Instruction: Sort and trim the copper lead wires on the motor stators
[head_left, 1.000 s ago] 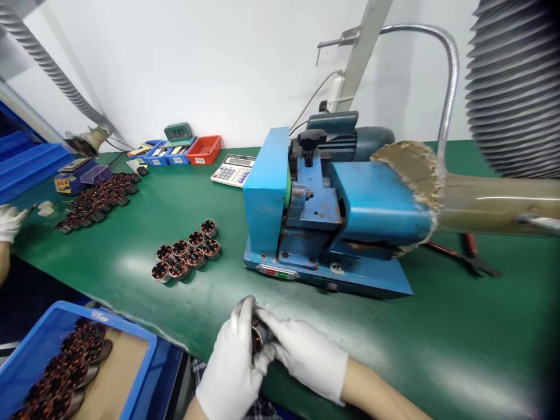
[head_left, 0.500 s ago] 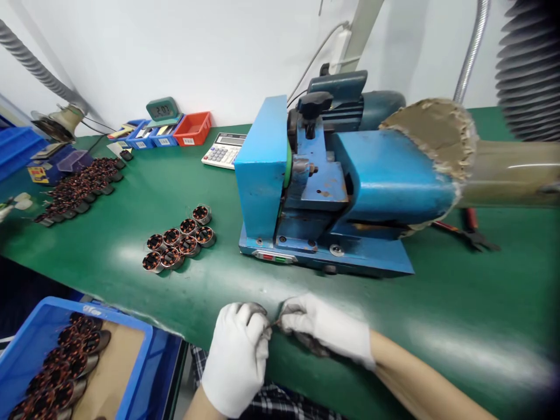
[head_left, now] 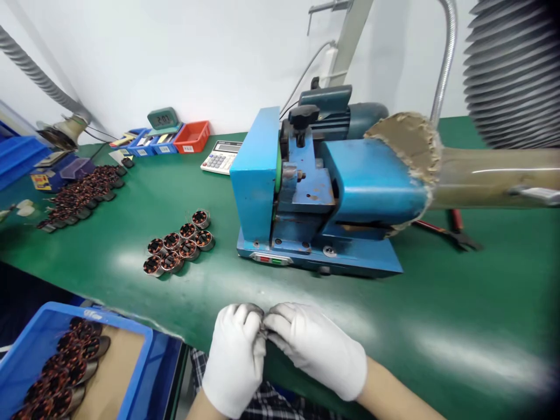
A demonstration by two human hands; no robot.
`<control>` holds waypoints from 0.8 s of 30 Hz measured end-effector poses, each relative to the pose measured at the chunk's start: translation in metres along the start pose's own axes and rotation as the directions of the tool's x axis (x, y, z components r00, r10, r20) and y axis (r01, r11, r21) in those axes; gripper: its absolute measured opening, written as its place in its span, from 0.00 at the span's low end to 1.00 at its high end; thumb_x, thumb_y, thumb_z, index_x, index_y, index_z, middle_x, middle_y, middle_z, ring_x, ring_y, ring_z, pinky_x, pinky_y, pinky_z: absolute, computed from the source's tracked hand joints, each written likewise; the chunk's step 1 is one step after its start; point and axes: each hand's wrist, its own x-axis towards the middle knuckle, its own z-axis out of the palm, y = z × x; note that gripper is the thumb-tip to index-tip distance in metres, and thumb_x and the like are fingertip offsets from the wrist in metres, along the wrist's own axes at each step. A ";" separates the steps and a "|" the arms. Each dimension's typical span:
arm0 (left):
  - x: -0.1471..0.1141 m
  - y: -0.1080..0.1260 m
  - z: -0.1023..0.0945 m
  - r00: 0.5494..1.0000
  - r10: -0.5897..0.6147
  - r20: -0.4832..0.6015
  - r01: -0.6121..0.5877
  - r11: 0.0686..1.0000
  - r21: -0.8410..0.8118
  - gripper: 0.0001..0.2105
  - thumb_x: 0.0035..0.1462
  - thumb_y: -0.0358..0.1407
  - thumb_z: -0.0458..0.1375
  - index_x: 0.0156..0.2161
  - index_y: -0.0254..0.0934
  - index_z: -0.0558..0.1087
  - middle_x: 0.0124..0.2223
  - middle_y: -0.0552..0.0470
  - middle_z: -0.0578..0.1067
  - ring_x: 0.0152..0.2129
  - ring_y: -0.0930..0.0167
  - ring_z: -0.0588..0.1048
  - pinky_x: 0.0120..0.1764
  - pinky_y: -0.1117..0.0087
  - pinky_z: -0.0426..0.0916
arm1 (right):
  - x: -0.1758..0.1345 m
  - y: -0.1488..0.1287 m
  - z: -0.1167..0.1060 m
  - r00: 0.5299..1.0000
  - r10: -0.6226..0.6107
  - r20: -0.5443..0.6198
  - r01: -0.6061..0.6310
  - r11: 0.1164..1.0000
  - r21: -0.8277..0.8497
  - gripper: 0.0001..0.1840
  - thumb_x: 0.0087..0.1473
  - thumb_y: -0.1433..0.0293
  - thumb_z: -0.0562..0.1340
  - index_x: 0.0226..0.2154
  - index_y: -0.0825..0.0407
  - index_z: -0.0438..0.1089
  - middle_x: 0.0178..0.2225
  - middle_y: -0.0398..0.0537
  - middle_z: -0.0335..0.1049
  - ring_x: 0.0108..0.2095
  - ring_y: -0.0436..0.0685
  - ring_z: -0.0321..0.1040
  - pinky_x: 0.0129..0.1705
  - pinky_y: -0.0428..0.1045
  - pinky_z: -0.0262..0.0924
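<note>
We see both hands in white gloves at the near edge of the green bench point(head_left: 131, 192), pressed together fingertip to fingertip. Our left hand point(head_left: 236, 356) is curled into a loose fist, and our right hand point(head_left: 317, 347) meets it from the other side, its fingers bent inward. Between the two sets of fingertips sits a small dark part point(head_left: 263, 331), pinched by both hands; so little of it shows that we cannot tell what it is. It lies just above the bench edge, in front of the blue machine point(head_left: 306, 192), which stands in the middle of the bench with a red and a green button low on its front. A wide tan tube point(head_left: 490, 181) joins the machine from the right, its mouth wrapped in rough brown material. To the left of the machine, well apart from our hands, a small cluster of copper-wound stators point(head_left: 177, 245) stands on the bench, touching one another in two short rows. Farther left and back lies a larger heap of stators point(head_left: 81, 192). Below the bench edge at the lower left, a blue bin point(head_left: 135, 373) holds more of the same wound parts. At the back of the bench we see a calculator point(head_left: 220, 158), an orange tray point(head_left: 191, 137), and a small green clock point(head_left: 163, 119). Red-handled pliers point(head_left: 450, 230) lie on the bench right of the machine.
</note>
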 end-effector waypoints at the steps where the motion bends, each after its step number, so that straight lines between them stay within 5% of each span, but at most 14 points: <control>1: 0.000 0.000 0.000 1.000 0.002 -0.004 -0.002 1.000 0.002 0.11 0.54 0.27 0.44 0.42 0.37 0.62 0.41 0.48 0.66 0.38 0.63 0.63 0.42 0.58 0.60 | 0.000 -0.001 -0.006 0.999 0.033 0.026 -0.034 0.999 0.026 0.07 0.50 0.77 0.55 0.32 0.53 0.65 0.29 0.46 0.66 0.29 0.54 0.63 0.33 0.48 0.59; 5: 0.000 0.000 0.002 1.000 0.005 -0.022 -0.005 1.000 0.004 0.10 0.55 0.27 0.44 0.42 0.37 0.62 0.40 0.47 0.67 0.37 0.63 0.64 0.41 0.58 0.61 | -0.001 -0.007 -0.018 0.992 0.104 0.068 -0.110 0.990 0.090 0.11 0.46 0.80 0.56 0.33 0.52 0.64 0.32 0.45 0.65 0.31 0.53 0.63 0.34 0.47 0.59; 10: -0.001 -0.001 0.001 0.999 0.011 -0.036 -0.012 1.000 -0.020 0.12 0.54 0.26 0.44 0.43 0.36 0.62 0.41 0.46 0.67 0.39 0.63 0.65 0.43 0.55 0.62 | 0.005 -0.004 0.002 0.998 0.010 0.055 -0.004 0.993 -0.114 0.06 0.50 0.79 0.55 0.31 0.54 0.65 0.29 0.48 0.66 0.28 0.56 0.64 0.29 0.49 0.58; 13: 0.001 -0.005 -0.006 1.000 -0.019 0.002 0.019 0.992 -0.128 0.13 0.51 0.27 0.48 0.43 0.37 0.62 0.47 0.44 0.66 0.45 0.62 0.64 0.47 0.54 0.61 | 0.008 0.001 0.010 0.999 0.012 0.034 -0.008 0.995 -0.098 0.06 0.53 0.77 0.54 0.32 0.55 0.66 0.27 0.48 0.67 0.26 0.55 0.65 0.28 0.48 0.58; 17: 0.001 -0.021 -0.010 0.997 -0.072 0.019 0.074 0.969 -0.237 0.31 0.36 0.27 0.60 0.50 0.37 0.58 0.55 0.40 0.59 0.52 0.59 0.60 0.51 0.55 0.61 | 0.009 0.005 0.010 0.992 0.129 0.005 -0.129 0.988 0.085 0.08 0.57 0.72 0.53 0.37 0.54 0.67 0.30 0.49 0.67 0.29 0.54 0.66 0.32 0.47 0.61; 24: -0.006 -0.024 -0.001 0.988 -0.093 -0.122 0.058 0.963 -0.263 0.25 0.37 0.27 0.63 0.45 0.39 0.65 0.49 0.45 0.67 0.45 0.62 0.68 0.47 0.57 0.66 | 0.001 -0.002 -0.003 0.995 0.082 -0.065 -0.080 0.996 0.028 0.13 0.53 0.77 0.50 0.35 0.51 0.69 0.27 0.47 0.61 0.23 0.52 0.60 0.26 0.45 0.58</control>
